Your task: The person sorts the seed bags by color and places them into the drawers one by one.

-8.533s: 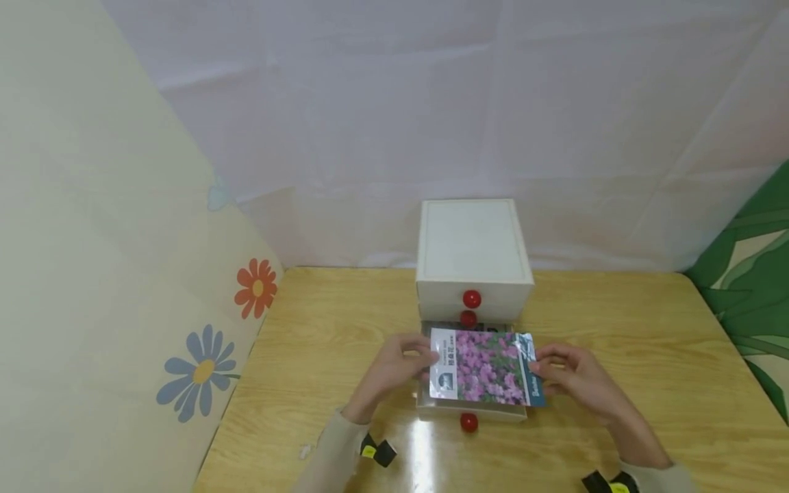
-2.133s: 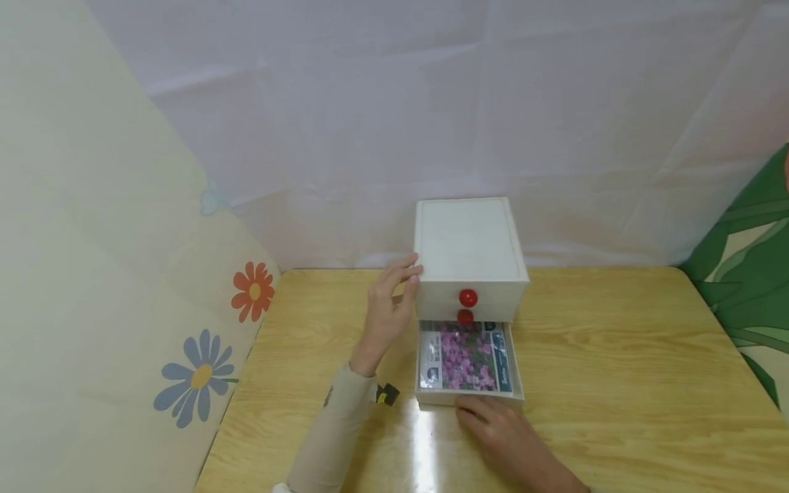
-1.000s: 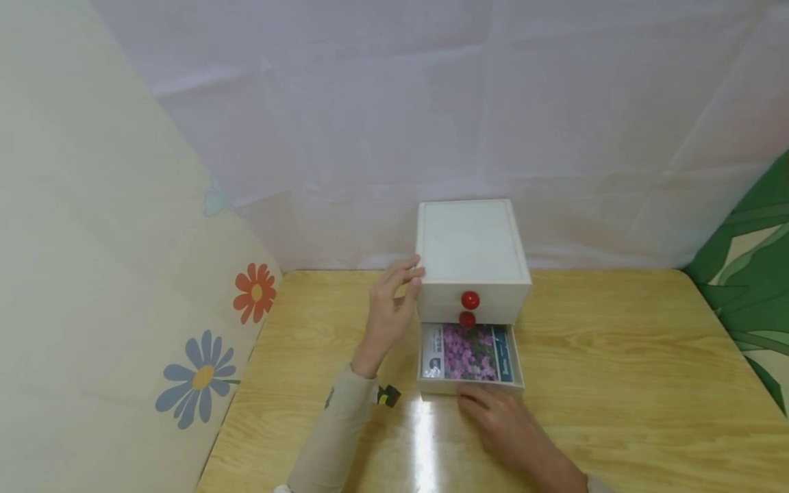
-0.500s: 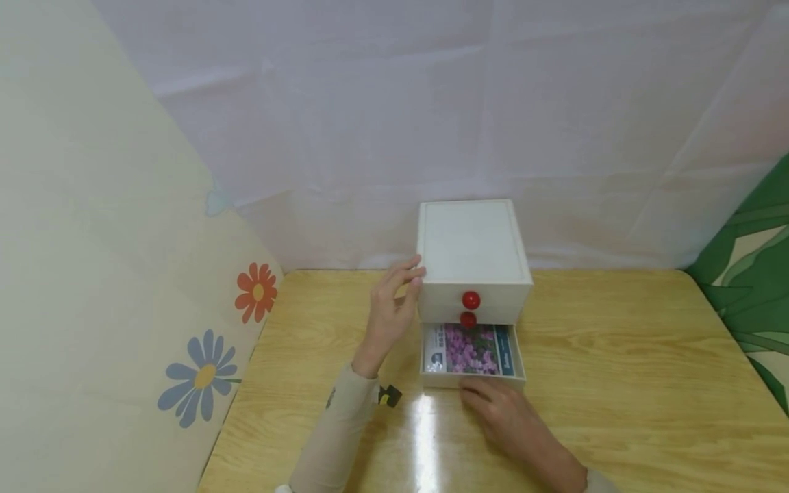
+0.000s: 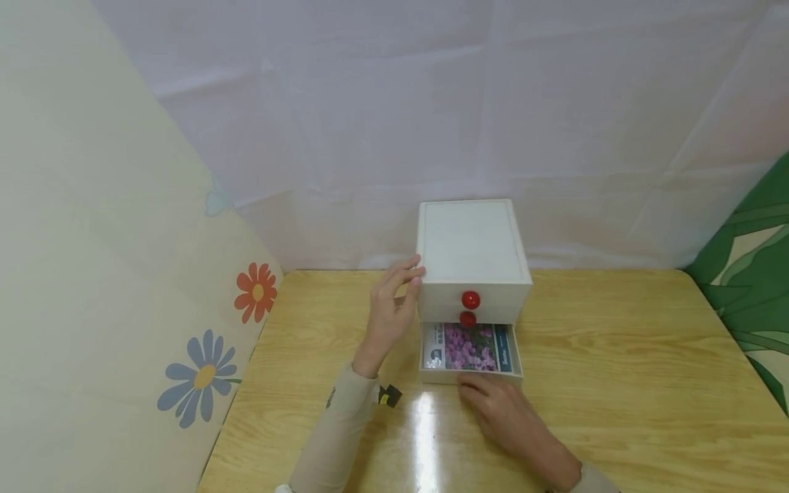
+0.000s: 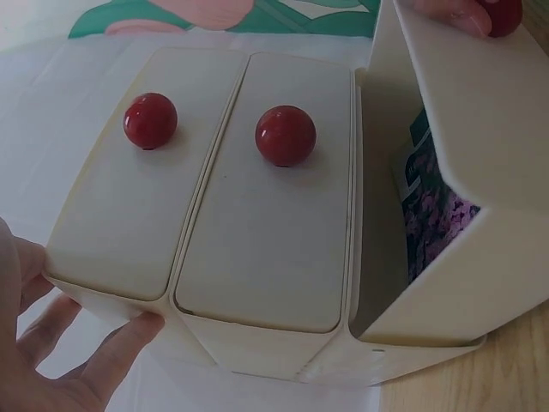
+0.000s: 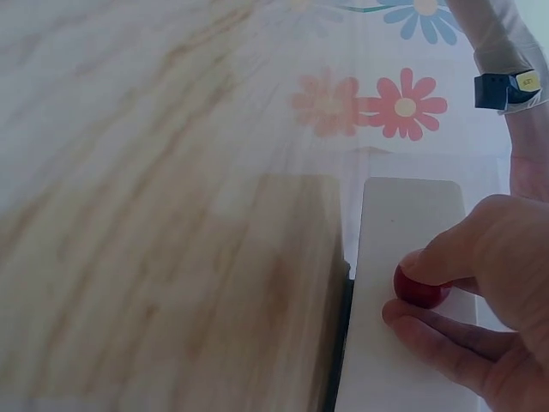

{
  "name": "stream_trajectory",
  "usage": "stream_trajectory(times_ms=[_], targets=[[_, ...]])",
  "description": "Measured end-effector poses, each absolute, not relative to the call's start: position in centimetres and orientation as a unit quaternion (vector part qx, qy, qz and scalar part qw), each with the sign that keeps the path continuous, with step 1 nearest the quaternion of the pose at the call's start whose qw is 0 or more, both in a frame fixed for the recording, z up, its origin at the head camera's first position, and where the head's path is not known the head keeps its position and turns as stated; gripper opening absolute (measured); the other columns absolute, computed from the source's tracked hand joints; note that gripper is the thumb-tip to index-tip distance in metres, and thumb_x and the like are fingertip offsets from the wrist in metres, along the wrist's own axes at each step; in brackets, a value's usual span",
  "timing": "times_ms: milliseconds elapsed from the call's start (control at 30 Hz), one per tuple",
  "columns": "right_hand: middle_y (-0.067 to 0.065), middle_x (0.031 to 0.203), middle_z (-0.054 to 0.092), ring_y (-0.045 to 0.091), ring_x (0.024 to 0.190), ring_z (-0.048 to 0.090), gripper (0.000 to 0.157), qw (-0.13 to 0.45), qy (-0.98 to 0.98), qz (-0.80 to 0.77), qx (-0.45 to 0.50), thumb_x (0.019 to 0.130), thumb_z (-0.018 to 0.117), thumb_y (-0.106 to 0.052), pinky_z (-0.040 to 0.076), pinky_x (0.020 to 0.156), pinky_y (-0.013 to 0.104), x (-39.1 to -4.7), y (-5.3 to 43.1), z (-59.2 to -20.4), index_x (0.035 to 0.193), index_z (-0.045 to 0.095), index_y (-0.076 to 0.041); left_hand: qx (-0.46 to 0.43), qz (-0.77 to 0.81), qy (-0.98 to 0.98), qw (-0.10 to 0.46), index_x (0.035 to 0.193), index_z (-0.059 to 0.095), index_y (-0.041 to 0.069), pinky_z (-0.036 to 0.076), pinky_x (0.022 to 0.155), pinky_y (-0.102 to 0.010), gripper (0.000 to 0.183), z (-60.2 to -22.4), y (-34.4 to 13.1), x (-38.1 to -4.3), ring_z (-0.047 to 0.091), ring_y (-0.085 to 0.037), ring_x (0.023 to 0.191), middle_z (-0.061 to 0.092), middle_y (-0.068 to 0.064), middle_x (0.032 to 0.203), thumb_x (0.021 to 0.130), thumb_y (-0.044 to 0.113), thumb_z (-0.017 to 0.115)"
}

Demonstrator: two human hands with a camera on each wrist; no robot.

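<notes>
A small white drawer cabinet stands on the table, its bottom drawer partly pulled out. Inside that drawer lies a seed packet with pink flowers, its back end hidden under the cabinet. My right hand pinches the drawer's red knob between thumb and fingers, as the right wrist view shows. With fingers extended, my left hand touches the cabinet's left side near its top front corner. Two upper drawers, with red knobs, are closed in the left wrist view.
The cabinet sits on a wood-grain table, close to a pale cloth backdrop. A cream panel with printed flowers borders the left side. Green leaf prints stand at the right edge.
Earlier both hands held the seed packet over the drawer; it now lies inside. My right hand has moved the bottom drawer inward, slightly more since half a second ago. My left hand stays put.
</notes>
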State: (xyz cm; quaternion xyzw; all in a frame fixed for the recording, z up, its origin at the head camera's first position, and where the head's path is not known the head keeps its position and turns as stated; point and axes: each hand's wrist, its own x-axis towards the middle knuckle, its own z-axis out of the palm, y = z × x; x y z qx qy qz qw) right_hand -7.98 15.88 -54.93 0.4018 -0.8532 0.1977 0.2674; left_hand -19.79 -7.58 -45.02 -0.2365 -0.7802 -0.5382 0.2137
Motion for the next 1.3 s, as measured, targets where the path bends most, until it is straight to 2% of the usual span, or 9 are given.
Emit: stream_trajectory(times_ms=[900, 1067, 1300], targets=[[0.013, 0.110, 0.078, 0.026, 0.091, 0.078, 0.025, 0.253, -0.856, 0.230, 0.388, 0.080, 0.079, 0.002, 0.068, 0.078, 0.036, -9.1, 15.5, -55.3, 0.104, 0.078, -0.001, -0.241, -0.530, -0.782, 0.222, 0.126, 0.071, -0.002, 0.065, 0.080, -0.024, 0.025, -44.9, -7.6, -19.8, 0.072, -0.037, 0.116, 0.064, -0.016, 0.149, 0.110, 0.013, 0.060], [0.013, 0.111, 0.078, 0.025, 0.092, 0.078, 0.023, 0.249, -0.861, 0.229, 0.380, 0.082, 0.081, 0.000, 0.068, 0.079, 0.037, -9.2, 15.4, -55.3, 0.105, 0.079, -0.002, -0.237, -0.531, -0.785, 0.212, 0.126, 0.071, -0.002, 0.065, 0.080, -0.024, 0.025, -44.9, -7.6, -19.7, 0.072, -0.035, 0.117, 0.063, -0.015, 0.150, 0.110, 0.013, 0.060], [0.014, 0.110, 0.078, 0.026, 0.092, 0.078, 0.025, 0.245, -0.866, 0.223, 0.375, 0.080, 0.083, 0.002, 0.068, 0.080, 0.037, -9.5, 15.3, -55.0, 0.104, 0.079, -0.002, -0.232, -0.538, -0.785, 0.201, 0.127, 0.071, 0.000, 0.066, 0.081, -0.025, 0.025, -45.0, -7.6, -19.7, 0.071, -0.034, 0.119, 0.062, -0.013, 0.152, 0.110, 0.014, 0.060]])
